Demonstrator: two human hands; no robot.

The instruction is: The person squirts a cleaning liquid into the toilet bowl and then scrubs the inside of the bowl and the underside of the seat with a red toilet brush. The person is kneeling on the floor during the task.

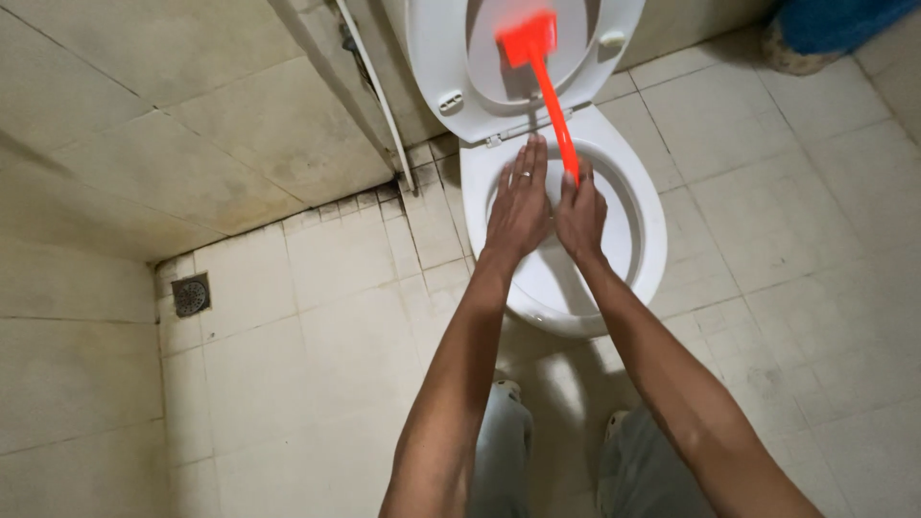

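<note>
A white toilet [652,240] stands in the upper middle of the head view with its seat and lid [432,58] raised. My right hand [581,216] grips the lower end of an orange long-handled brush [549,91]. The brush head rests against the underside of the raised seat. My left hand [519,201] is flat, fingers together and extended, hovering over the bowl right beside my right hand. A ring shows on one of its fingers. Both forearms reach forward from the bottom of the view.
Beige tiled floor [806,230] surrounds the toilet. A square metal floor drain [191,294] sits at the left by the tiled wall [125,115]. A white pipe [374,91] runs down the wall left of the toilet. A blue object [830,24] is at top right.
</note>
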